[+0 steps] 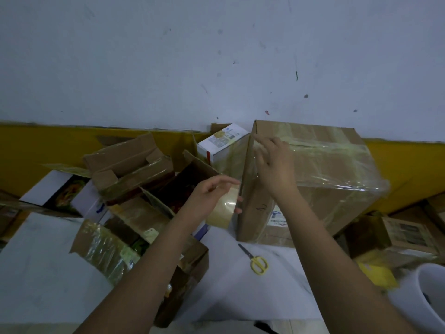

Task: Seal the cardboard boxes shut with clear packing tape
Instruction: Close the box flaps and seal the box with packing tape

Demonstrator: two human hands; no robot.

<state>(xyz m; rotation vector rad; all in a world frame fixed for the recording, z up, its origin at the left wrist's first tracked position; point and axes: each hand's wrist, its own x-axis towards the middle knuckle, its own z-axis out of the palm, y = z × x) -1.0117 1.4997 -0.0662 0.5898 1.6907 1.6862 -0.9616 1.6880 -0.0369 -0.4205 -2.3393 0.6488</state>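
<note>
Cardboard box [325, 179] stood on white sheet [240, 285], left edge pressed by flat right hand [274, 165]. Tape roll [222, 208] gripped by left hand [207, 198] just beside box. Yellow scissors [256, 260] lain before box; opened cartons [130, 165] crowded left.

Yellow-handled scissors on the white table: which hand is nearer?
Left, narrowly. The left hand, gripping the clear packing tape roll, is above-left of the yellow-handled scissors. The right hand presses tape on the large cardboard box, farther back.

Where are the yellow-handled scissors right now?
The yellow-handled scissors lie on the white table surface, low in the head view, just in front of the big taped cardboard box and between the person's two forearms.
</note>
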